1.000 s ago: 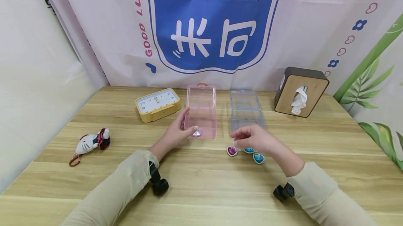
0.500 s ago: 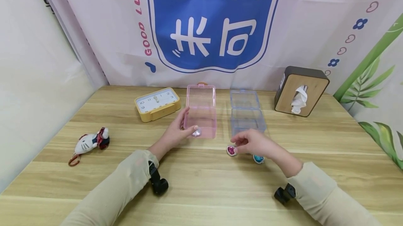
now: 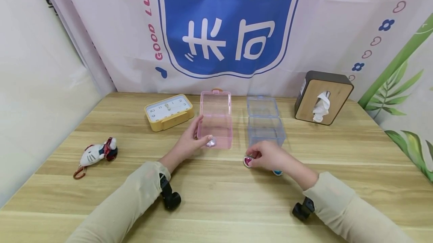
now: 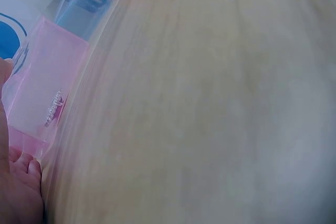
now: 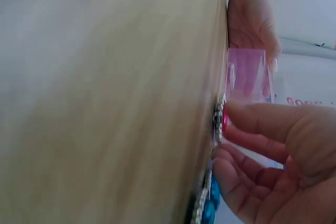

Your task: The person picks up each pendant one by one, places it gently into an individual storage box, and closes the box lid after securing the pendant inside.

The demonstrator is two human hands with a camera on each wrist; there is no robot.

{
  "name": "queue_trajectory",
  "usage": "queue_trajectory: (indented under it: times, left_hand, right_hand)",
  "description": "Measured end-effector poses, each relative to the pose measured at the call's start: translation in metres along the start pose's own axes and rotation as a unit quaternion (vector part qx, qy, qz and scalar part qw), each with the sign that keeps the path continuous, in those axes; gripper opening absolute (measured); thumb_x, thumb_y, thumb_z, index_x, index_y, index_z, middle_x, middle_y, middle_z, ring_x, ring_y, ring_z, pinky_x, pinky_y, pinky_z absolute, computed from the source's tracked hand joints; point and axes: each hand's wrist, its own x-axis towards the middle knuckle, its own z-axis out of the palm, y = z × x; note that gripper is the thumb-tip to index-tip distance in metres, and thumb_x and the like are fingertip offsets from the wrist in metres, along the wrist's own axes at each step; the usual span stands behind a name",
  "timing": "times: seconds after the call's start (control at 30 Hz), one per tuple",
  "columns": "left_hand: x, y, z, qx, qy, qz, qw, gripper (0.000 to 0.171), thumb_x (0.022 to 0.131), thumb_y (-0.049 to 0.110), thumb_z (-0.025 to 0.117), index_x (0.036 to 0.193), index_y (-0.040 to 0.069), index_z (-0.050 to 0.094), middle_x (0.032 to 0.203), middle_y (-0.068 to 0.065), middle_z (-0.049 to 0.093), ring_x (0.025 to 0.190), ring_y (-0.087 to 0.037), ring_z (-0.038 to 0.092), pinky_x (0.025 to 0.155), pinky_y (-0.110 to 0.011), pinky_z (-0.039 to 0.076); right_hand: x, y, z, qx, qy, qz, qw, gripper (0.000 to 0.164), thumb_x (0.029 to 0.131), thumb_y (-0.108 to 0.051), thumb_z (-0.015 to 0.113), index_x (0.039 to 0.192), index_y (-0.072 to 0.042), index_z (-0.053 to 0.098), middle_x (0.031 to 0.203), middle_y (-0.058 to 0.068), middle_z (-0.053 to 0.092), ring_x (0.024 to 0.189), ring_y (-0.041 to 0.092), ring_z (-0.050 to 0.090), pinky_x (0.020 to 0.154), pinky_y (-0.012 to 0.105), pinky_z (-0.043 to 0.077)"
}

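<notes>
Magenta gem (image 3: 248, 161), bead-rimmed, sits in the grip of the right hand (image 3: 270, 155), pinched between thumb and fingers, probably by its edges because it is so flat; whether it touches the worktop (image 3: 209, 201) I cannot tell. A blue gem (image 3: 277, 173) lies just beside, partly hidden by that hand. The left hand (image 3: 189, 141) holds the pink box (image 3: 231, 134) at its near left corner, thumb over the front rim and fingers along the side, presumably to stop so light a thing sliding. Inside, near the front, lies a clear gem (image 3: 211, 143). The blue box (image 3: 267, 137) stands alongside; both lids are laid back, which leaves the insides easy to reach. Farther out on the wood-grained worktop are a yellow clock (image 3: 169, 112), a plush toy (image 3: 96, 154) and a tissue box (image 3: 333, 104). Behind hangs a printed cloth (image 3: 118, 36) with a blue emblem; green leaves decorate the right side.
</notes>
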Motion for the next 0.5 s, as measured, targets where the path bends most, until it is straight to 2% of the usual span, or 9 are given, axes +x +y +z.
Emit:
queue_trajectory:
  times: [0.13,0.5]
  left_hand:
    - [0.0004,-0.0005,0.0003,0.003,0.001,-0.001,1.0,0.083,0.087,0.022,0.065,0.149,0.007,0.012,0.153,-0.02,0.013,0.137,-0.039,0.022,0.113,-0.045,0.023]
    - [0.0001,-0.0013,0.0003,-0.001,0.0,-0.009,1.0,0.083,0.087,0.023,0.065,0.149,0.008,0.012,0.153,-0.019,0.013,0.137,-0.038,0.022,0.113,-0.045,0.024]
  right_hand:
    - [0.0008,-0.0035,0.0024,-0.032,0.01,-0.005,0.999,0.013,0.074,-0.009,0.073,0.086,-0.01,0.07,0.071,-0.006,0.059,0.068,0.008,0.05,0.062,0.022,0.044]
    - [0.0017,-0.0044,0.0051,-0.024,0.019,0.015,0.999,0.011,0.073,-0.009,0.075,0.08,-0.011,0.066,0.069,-0.006,0.057,0.066,0.008,0.049,0.06,0.022,0.043]
